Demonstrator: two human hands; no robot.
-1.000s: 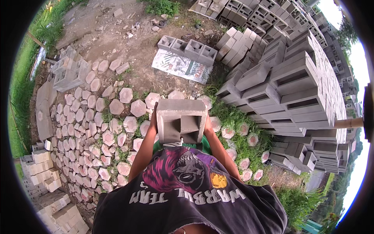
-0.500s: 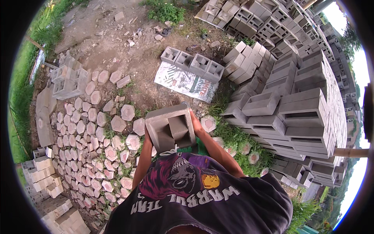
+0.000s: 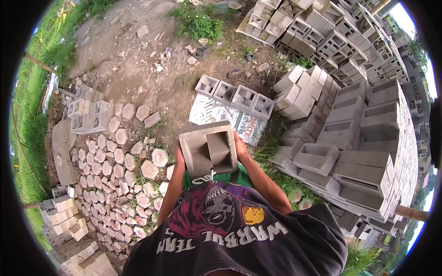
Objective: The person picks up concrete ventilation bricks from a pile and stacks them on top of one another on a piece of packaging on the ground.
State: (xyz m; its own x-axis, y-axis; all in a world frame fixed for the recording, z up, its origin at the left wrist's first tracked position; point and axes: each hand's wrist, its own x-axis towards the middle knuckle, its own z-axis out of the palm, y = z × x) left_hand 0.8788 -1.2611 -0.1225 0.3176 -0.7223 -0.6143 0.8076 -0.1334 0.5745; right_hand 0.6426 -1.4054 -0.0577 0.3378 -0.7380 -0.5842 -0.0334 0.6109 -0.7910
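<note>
A grey hollow concrete block (image 3: 193, 132) is held up in front of my body, its open cells turned toward me. My left hand (image 3: 179, 156) is pressed to its left side and my right hand (image 3: 240, 146) grips its right side; most of the fingers are hidden by the block. Beyond it, several hollow concrete blocks (image 3: 246, 97) stand in a row along the far edge of a white printed sack (image 3: 202, 110) laid on the ground. The held block overlaps the near part of that sack in the picture.
A tall stack of concrete blocks (image 3: 338, 126) rises at the right, with more block rows (image 3: 317, 34) behind. Hexagonal pavers (image 3: 110, 184) cover the ground at left. A small block pile (image 3: 90, 110) stands far left. Bare dirt (image 3: 124, 60) with rubble lies ahead.
The row of blocks and the sack now appear lower and farther right, closer to the held block. The block has tilted so its cells face me more squarely; both hands keep hold of it.
</note>
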